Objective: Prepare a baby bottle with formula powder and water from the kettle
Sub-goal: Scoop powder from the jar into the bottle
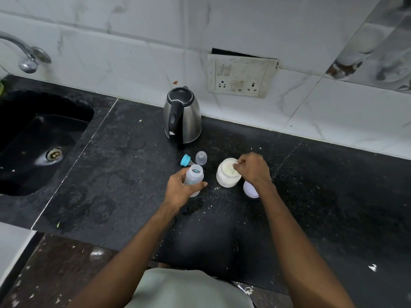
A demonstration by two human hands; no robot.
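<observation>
My left hand (178,190) grips the clear baby bottle (195,176), which stands open-topped on the black counter (124,174). To its right stands an open jar of white formula powder (227,173). My right hand (252,168) hovers over the jar's mouth, its fingers pinching a small scoop that is mostly hidden. Behind the bottle lie the teal collar with teat (185,160) and the clear cap (201,158). The steel kettle (182,114) stands at the back by the wall.
A pale round lid (250,190) lies under my right wrist. A black sink (37,138) with a tap (26,56) is at the left. A wall socket panel (239,74) is behind the kettle. Powder specks dot the counter.
</observation>
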